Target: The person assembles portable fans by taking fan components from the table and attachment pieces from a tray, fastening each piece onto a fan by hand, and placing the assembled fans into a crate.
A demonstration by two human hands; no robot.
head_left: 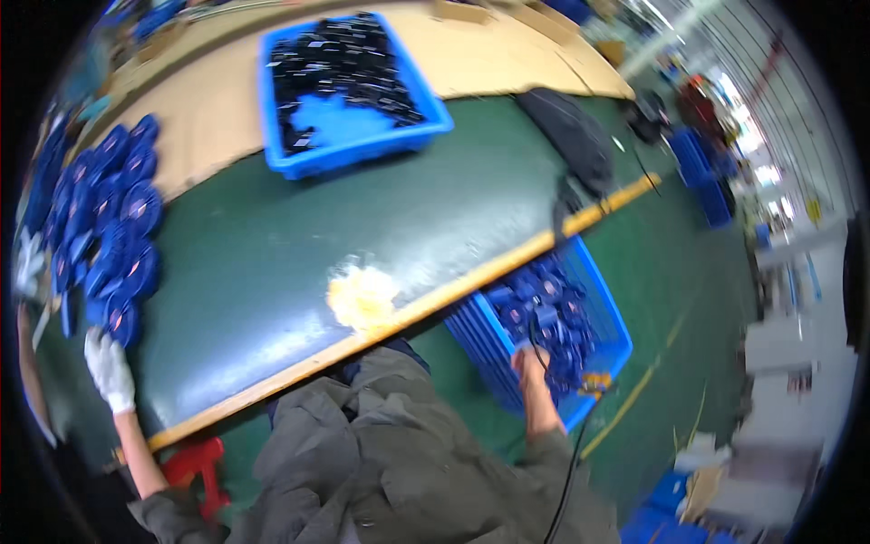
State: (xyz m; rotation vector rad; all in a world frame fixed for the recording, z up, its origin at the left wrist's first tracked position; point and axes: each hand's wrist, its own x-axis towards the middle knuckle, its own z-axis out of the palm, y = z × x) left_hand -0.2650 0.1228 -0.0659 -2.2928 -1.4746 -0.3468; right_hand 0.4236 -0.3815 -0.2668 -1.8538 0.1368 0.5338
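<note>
At the left end of the green table, my left hand (pixel 111 370) in a white glove has its fingers stretched out. They reach the nearest of several round blue cases (pixel 141 208), which lie clustered there. My right hand (pixel 533 370), bare, is over a blue crate (pixel 616 322) beside the table's front edge. Its fingers look curled; blur hides what they hold, if anything. Many small blue parts (pixel 548 313) fill the crate around it. A thin black cable (pixel 573 471) runs up past my right forearm.
A blue tray (pixel 362 150) of black pieces stands on the far side of the table (pixel 245 245), near cardboard sheeting (pixel 208 136). A dark bag (pixel 571 136) lies at the right end. Wooden edging (pixel 453 288) lines the front. A red stool (pixel 199 467) is below left.
</note>
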